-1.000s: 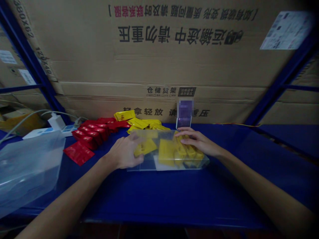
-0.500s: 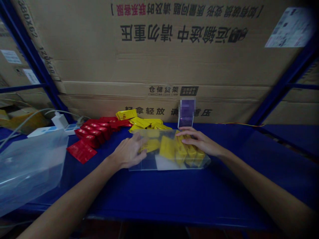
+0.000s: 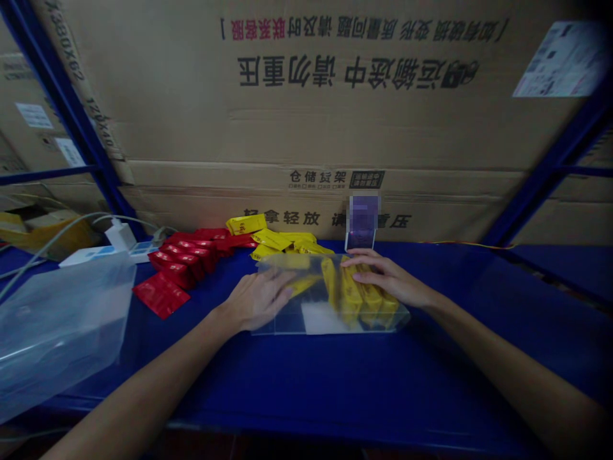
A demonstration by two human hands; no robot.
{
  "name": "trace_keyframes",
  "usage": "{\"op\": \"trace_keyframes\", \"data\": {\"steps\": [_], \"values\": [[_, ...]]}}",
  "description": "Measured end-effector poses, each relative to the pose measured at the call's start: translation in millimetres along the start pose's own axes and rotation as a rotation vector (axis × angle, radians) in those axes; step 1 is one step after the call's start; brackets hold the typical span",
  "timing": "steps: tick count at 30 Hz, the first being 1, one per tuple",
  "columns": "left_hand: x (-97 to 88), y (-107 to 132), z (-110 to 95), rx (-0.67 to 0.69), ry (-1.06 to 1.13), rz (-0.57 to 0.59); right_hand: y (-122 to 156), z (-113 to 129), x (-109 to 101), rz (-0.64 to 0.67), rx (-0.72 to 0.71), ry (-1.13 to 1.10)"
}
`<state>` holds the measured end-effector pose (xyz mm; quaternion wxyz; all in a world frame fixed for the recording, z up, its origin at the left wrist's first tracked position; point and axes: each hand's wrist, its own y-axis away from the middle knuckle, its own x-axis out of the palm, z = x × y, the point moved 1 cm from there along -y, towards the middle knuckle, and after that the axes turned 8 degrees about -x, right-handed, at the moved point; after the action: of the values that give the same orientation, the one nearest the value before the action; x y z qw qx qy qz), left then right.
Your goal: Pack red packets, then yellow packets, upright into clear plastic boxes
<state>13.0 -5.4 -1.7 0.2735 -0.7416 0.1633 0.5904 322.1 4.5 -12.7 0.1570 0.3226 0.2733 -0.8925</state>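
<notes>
A translucent plastic bag (image 3: 282, 324) lies across the middle of the blue table. Inside its right half several yellow packets (image 3: 371, 300) stand in a row, and one tilted yellow packet (image 3: 329, 276) leans at their left. My left hand (image 3: 261, 297) reaches in through the bag's left end, its fingers closed at another yellow packet (image 3: 305, 284); the plastic blurs the grip. My right hand (image 3: 387, 278) grips the bag's upper right side from outside, with thumb and fingers curved over the row. A white patch (image 3: 325, 318) shows at the bag's lower side.
Loose yellow packets (image 3: 271, 239) lie behind the bag, beside a row of red packets (image 3: 186, 255). A phone (image 3: 361, 223) leans against the big cardboard box (image 3: 311, 134). On the left are another plastic bag (image 3: 62, 326), a power strip (image 3: 86, 254) and white cables.
Inside the bag, a yellow packet has moved right and tipped up against the row. My left hand has pushed slightly further in. My right hand stays at the bag's right side.
</notes>
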Motion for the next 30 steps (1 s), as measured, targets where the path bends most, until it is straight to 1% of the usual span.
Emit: {"op": "trace_keyframes", "data": {"steps": [4,9,12,15,16,18,22,24,26,28,30], "values": [[0.1,-2.1,-3.0,-0.003,-0.087,-0.047,1.1,-0.3,1.4,-0.007,0.013,-0.003],[2.3,-5.7,-7.5,-0.001,-0.032,0.031,1.2,2.0,2.1,-0.014,0.007,-0.013],[10.0,-11.8,-13.5,0.008,-0.002,0.076,-0.4,0.8,3.2,-0.012,-0.012,-0.006],[20.0,-20.6,-23.0,-0.020,-0.026,0.113,-2.3,-1.0,4.6,-0.024,-0.022,0.000],[22.4,-23.5,-26.4,-0.009,-0.028,0.115,-2.8,-1.2,5.1,-0.029,-0.019,-0.001],[24.1,-28.0,-31.8,0.056,0.009,0.115,-3.1,-0.7,5.8,-0.035,-0.014,-0.008],[17.1,-29.4,-34.0,0.225,0.182,0.152,-2.0,2.4,5.9,-0.022,-0.007,-0.009],[12.7,-27.6,-32.5,0.276,0.228,0.158,-1.2,3.2,5.4,-0.011,0.001,0.000],[10.1,-25.6,-30.5,0.283,0.216,0.143,-0.4,3.1,4.7,-0.006,0.010,0.006],[8.6,-24.0,-27.2,0.255,0.171,0.123,0.2,2.1,3.8,0.003,0.017,0.009],[5.4,-21.6,-20.9,0.248,0.140,0.121,0.9,0.8,2.8,0.016,0.019,0.010]]}}
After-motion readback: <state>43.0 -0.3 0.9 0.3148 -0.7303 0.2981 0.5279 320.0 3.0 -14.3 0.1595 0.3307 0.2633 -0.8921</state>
